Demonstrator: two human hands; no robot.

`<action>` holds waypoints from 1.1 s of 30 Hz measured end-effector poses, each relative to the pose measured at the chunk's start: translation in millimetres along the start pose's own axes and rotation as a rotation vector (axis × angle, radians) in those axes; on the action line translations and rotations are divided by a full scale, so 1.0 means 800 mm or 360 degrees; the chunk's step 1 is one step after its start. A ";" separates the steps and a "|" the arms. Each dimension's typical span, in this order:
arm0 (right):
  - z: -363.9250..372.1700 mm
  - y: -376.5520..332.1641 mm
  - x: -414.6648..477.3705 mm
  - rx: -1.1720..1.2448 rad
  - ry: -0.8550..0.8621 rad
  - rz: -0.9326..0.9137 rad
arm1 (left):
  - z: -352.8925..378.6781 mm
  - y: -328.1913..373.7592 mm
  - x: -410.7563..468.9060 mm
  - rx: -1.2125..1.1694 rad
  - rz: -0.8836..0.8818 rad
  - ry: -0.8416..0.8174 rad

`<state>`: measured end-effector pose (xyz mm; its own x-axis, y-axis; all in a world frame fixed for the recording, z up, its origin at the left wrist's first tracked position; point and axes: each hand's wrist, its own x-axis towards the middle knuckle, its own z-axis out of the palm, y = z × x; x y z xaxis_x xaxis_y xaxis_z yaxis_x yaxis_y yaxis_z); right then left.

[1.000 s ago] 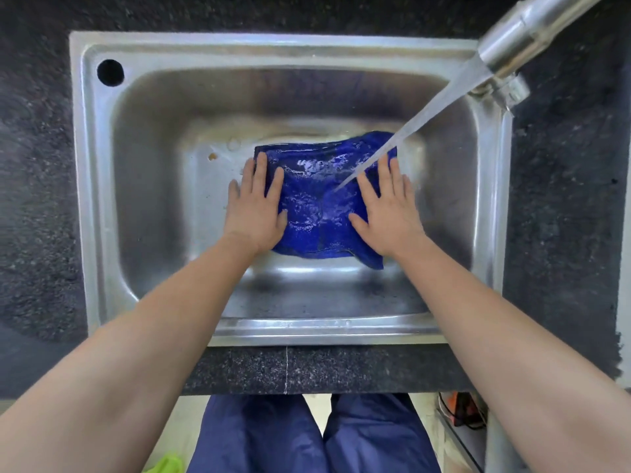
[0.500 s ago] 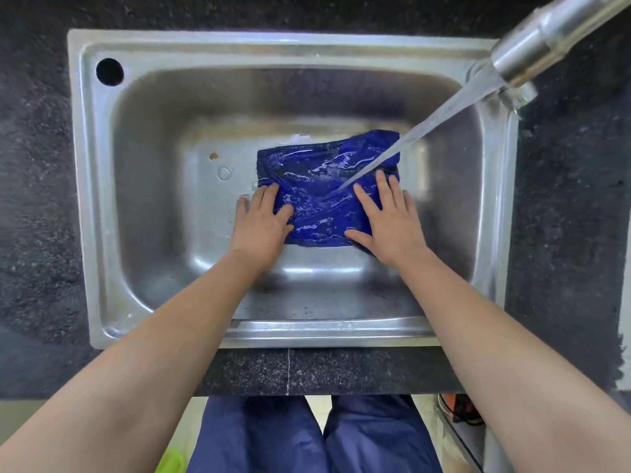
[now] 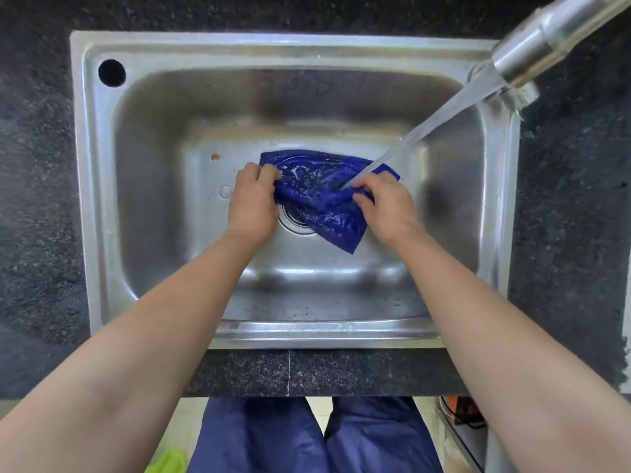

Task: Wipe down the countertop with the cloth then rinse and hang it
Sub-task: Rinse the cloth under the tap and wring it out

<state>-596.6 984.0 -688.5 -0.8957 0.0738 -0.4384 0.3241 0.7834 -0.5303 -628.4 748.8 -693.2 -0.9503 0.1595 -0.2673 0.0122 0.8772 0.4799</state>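
Note:
A wet blue cloth (image 3: pixel 321 196) is bunched in the middle of the steel sink (image 3: pixel 143 206), partly over the drain (image 3: pixel 295 220). My left hand (image 3: pixel 254 199) is shut on the cloth's left edge and my right hand (image 3: pixel 384 203) is shut on its right edge. One corner of the cloth hangs down toward me. Water streams from the tap (image 3: pixel 546 39) at the upper right and lands on the cloth between my hands.
Dark speckled countertop (image 3: pixel 37 199) surrounds the sink on all sides. A round hole (image 3: pixel 111 73) sits in the sink's far left corner. Below the counter edge are blue trousers (image 3: pixel 307 435), a green item (image 3: pixel 167 462) on the floor and an orange object (image 3: pixel 461 409).
Both hands went from lying flat on the spread cloth to gripping it. The cloth is now gathered and lifted between them, and the drain shows.

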 end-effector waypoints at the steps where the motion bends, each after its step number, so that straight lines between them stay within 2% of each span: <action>1: -0.005 -0.001 0.001 0.0039 0.0094 -0.0026 | -0.004 0.005 0.002 -0.0038 -0.0020 0.0090; 3: -0.012 0.000 -0.001 0.0062 0.0221 -0.0046 | -0.008 0.012 0.006 -0.0074 -0.0080 0.0189; 5: -0.012 0.007 -0.002 -0.0096 0.0246 -0.0062 | -0.007 0.013 0.011 -0.0055 -0.0120 0.0148; 9: -0.002 0.016 -0.004 -0.0399 -0.0067 -0.0005 | -0.001 0.010 0.018 0.0242 -0.0113 -0.0362; 11: 0.004 0.013 -0.006 -0.0438 -0.0154 0.0004 | 0.003 0.012 0.018 0.0321 -0.0088 -0.0465; 16: 0.014 0.008 -0.013 -0.0001 -0.0113 0.0181 | 0.012 0.011 0.015 0.0342 -0.0186 -0.0322; 19: 0.015 0.014 -0.015 -0.0101 -0.0147 0.0232 | 0.012 0.005 0.008 0.0470 -0.0145 -0.0410; 22: 0.014 0.016 -0.017 -0.0178 -0.0238 0.0231 | 0.013 0.002 0.001 0.0356 -0.0111 -0.0424; 26: -0.002 0.006 -0.012 -0.0098 0.0000 0.0239 | 0.015 0.010 0.002 0.0202 -0.0120 -0.0496; 28: -0.014 -0.005 -0.010 -0.0027 0.0211 0.0209 | 0.008 0.020 0.005 0.0081 -0.0135 -0.0293; 30: -0.023 -0.017 -0.013 0.0036 0.0461 0.0111 | -0.003 0.031 0.006 -0.0099 -0.0180 0.0065; 32: -0.029 -0.027 -0.020 0.0118 0.0681 0.0041 | -0.011 0.038 0.003 -0.0161 -0.0108 0.0379; 33: -0.031 -0.030 -0.023 0.0132 0.0739 0.0003 | -0.013 0.038 0.000 -0.0159 -0.0047 0.0454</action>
<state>-595.4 979.0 -649.9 -0.9303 0.3584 -0.0783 0.3322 0.7323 -0.5944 -631.3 770.7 -670.1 -0.9990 -0.0115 -0.0434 -0.0338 0.8285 0.5589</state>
